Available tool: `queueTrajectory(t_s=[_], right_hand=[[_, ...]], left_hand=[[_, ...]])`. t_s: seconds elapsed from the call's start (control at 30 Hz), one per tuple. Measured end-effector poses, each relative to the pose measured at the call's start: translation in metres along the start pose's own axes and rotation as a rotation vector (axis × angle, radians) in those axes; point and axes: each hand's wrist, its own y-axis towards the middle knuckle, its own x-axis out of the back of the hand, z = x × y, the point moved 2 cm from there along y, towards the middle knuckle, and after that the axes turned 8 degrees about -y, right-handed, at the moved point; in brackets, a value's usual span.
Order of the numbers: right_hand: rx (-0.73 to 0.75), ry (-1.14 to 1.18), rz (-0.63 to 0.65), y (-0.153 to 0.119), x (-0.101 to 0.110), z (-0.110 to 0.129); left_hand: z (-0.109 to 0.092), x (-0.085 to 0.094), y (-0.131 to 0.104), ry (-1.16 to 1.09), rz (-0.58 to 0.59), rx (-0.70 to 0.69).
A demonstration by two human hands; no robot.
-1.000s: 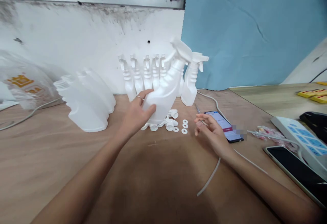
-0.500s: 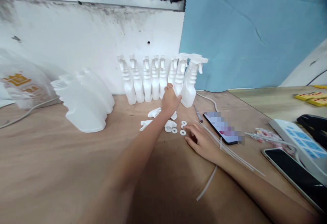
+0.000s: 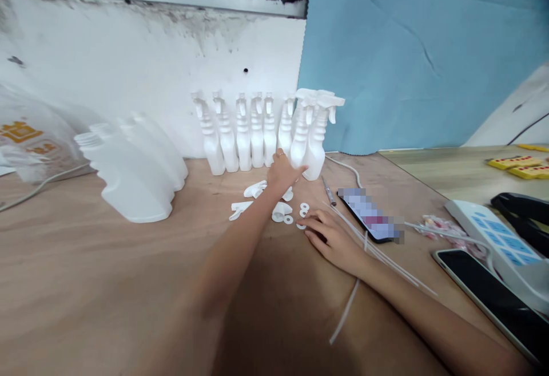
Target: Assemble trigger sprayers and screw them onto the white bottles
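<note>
While the left hand (image 3: 283, 173) spreads near bottles (image 3: 297, 150), the right hand (image 3: 333, 240) splays over washers (image 3: 304, 210).

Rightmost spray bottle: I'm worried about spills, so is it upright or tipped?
Upright: the rightmost spray bottle stands base-down on the table, its trigger head uppermost.

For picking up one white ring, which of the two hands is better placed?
Probably the right hand: it lies beside the white rings, while the left hand is farther, at the spray bottles.
</note>
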Motion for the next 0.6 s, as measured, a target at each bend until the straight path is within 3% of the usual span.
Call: queueTrajectory(t_s=[0.1,0.2,0.33,0.47,0.6], right_hand=[[0.007,0.024,0.004,0.000,0.002,0.003],[0.020,0.049,0.014,0.000,0.001,0.006],[0.044,0.091,0.050,-0.001,-0.002,0.007],[0.001,0.116,0.087,-0.003,0.000,0.008],[-0.054,0.138,0.082,-0.004,0.003,0.010]], left_hand=[[0.007,0.028,-0.028,0.005,0.031,-0.149],[0.015,0.056,-0.074,0.028,0.107,-0.354],[0.028,0.075,-0.126,0.164,0.205,-0.621],[0.043,0.074,-0.141,0.342,0.173,-0.796],[0.048,0.080,-0.145,0.348,0.127,-0.902]])
